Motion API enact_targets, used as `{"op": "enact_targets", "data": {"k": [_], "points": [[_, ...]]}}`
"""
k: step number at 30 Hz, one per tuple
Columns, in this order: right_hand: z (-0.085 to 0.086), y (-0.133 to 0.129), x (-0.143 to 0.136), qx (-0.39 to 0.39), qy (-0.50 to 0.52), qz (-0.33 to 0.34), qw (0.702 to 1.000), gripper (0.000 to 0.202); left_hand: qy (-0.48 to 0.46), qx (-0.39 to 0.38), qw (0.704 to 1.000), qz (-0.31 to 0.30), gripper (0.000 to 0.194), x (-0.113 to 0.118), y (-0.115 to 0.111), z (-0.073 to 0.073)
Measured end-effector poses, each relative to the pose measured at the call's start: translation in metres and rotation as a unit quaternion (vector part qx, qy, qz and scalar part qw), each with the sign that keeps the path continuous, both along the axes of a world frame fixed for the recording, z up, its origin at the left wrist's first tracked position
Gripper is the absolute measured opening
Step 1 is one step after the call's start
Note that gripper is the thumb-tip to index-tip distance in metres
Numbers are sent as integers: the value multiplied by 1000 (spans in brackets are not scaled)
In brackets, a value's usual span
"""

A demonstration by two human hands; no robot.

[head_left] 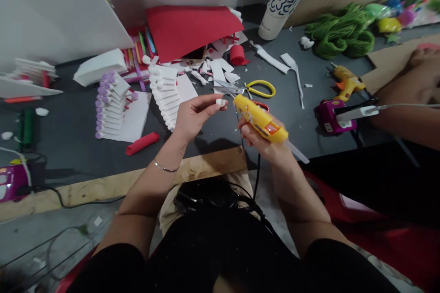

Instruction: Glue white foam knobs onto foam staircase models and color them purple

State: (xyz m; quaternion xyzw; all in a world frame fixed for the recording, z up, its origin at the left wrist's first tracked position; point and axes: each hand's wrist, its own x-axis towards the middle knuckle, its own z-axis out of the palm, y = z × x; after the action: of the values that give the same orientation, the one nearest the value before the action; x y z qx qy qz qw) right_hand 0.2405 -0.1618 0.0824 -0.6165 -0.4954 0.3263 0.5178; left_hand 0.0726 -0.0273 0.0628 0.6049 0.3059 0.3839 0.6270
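Note:
My left hand (pixel 195 116) pinches a small white rolled piece (pixel 221 101) between thumb and fingertips. Wrapped around a yellow glue gun (pixel 259 119) is my right hand (pixel 256 139); the nozzle points at the white piece, and a clear glue stick (pixel 298 152) sticks out of the back. Whether the nozzle touches the piece I cannot tell. Behind my hands lie yellow-handled scissors (pixel 259 88). Beside my left hand is a fanned row of white rolled pieces (pixel 165 96), with a similar purple-tipped row (pixel 112 105) farther left. A red roll (pixel 142 143) lies nearer me.
A red sheet (pixel 192 29) covers clutter at the back, beside a white bottle (pixel 280 4). On the right are green yarn (pixel 340 32), a second glue gun (pixel 347 80), a purple power socket (pixel 333 116) and another person's arm (pixel 405 100). A black cord (pixel 258 176) hangs over the table edge.

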Motion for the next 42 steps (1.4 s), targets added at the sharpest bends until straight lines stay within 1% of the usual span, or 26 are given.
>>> {"op": "enact_targets", "data": {"k": [2,4,7,13,17,21,24,28,31,36,42], "points": [[2,-7,-3,-2,-32,17,999,26,-12,2,1000,15,45,-1,0,-3],[3,-10,-5,-10,-52,27,998,26,-21,12,999,24,45,-1,0,-5],[1,-8,-6,-8,-84,26,996,29,-23,18,999,35,44,-2,-2,-3],[-5,-2,-7,24,-128,10,991,33,-15,19,999,44,43,-2,-6,1],[-5,-1,-8,23,-143,4,989,36,10,31,998,59,39,-2,-7,3],[-5,0,-9,17,-160,-11,987,42,19,44,997,59,36,-2,-8,3],[-8,-1,-10,26,-167,-22,985,44,14,42,997,63,36,-2,-7,2],[-10,-3,-11,7,-172,-33,985,45,-1,41,997,63,35,-3,-6,1],[-8,-2,-12,-2,-167,-35,985,48,6,53,997,57,34,-3,-7,1],[-6,1,-11,-8,-168,-22,985,52,27,59,996,65,33,-4,-9,3],[-10,0,-12,-5,-174,-45,984,55,26,62,995,68,33,-4,-9,5]]}}
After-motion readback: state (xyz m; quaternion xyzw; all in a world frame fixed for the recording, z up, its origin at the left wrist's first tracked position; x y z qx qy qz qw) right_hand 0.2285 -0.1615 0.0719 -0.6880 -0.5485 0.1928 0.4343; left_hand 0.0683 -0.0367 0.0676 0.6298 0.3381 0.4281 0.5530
